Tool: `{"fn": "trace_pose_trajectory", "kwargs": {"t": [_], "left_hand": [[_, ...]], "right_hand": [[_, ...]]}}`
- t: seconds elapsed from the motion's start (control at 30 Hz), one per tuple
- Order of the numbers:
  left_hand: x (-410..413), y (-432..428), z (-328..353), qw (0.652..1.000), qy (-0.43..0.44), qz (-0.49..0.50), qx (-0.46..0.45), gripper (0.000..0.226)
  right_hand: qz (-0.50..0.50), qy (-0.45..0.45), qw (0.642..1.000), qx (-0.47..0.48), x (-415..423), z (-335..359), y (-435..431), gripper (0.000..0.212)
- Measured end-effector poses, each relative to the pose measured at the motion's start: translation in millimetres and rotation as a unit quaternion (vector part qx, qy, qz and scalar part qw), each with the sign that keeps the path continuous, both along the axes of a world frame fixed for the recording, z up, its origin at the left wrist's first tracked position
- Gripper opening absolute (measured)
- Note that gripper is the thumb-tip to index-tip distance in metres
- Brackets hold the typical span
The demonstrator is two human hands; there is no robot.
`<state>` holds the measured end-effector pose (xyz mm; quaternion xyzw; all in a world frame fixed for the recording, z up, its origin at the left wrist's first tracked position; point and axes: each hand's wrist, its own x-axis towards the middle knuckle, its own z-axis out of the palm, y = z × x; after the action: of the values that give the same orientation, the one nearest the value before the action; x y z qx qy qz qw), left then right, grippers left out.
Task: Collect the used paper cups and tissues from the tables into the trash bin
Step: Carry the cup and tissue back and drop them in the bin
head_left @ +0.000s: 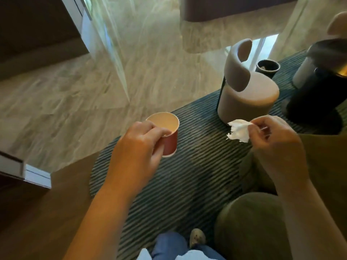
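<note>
**Cup in left hand, tissue in right hand, both over the striped rug**

While both forearms reach forward from the bottom of the view, each hand carries one thing above the striped rug [187, 166]. The left hand [139, 147] is turned w/ its back to the camera, wrist a bit bent; the thumb lies on the rim and the fingers wrap the near side of a red paper cup [169, 135]. So this hand is clenched on the cup. The cup is nearly upright, tilted a little, its pale inside visible, and it is in the air, not touching the rug.

The right hand [277, 139] is raised at about the same height, well apart from the left. Its thumb and forefinger pinch one edge of a crumpled white tissue [239, 131], other fingers curled into the palm. The tissue hangs to the left of the hand, just in front of a beige round chair [249, 98] w/ a curved backrest.

Behind that chair a small dark bin [267, 65] stands at the rug's edge, near the marble floor [84, 91]; something small lies inside, cannot tell what. At right, a dark round table base [315, 102] is partly seen. Below, a blue-jeans leg and one shoe [197, 237] stand on the rug.
</note>
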<state>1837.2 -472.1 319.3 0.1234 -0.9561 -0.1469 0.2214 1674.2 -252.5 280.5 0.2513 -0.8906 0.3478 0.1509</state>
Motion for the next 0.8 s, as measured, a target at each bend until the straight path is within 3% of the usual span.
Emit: {"fn": "trace_pose_trajectory", "kwargs": {"t": [0.43,0.63,0.8], "left_hand": [[-263.0,-156.4,-35.9,0.999,0.009,-0.006,0.031,0.026],[-391.2,-234.6,-27.9,1.000,0.012,-0.027,0.009,0.023],[-488.6,-269.1,-25.2,0.998,0.005,-0.067,0.002,0.022]], "right_hand": [[0.006,-0.062,0.996,0.059,-239.2,-34.0,-152.9,0.013],[-0.020,-0.027,0.999,0.042,-353.3,-21.7,-233.3,0.016],[-0.044,-0.056,0.997,0.041,-426.3,-27.3,-264.8,0.013]]}}
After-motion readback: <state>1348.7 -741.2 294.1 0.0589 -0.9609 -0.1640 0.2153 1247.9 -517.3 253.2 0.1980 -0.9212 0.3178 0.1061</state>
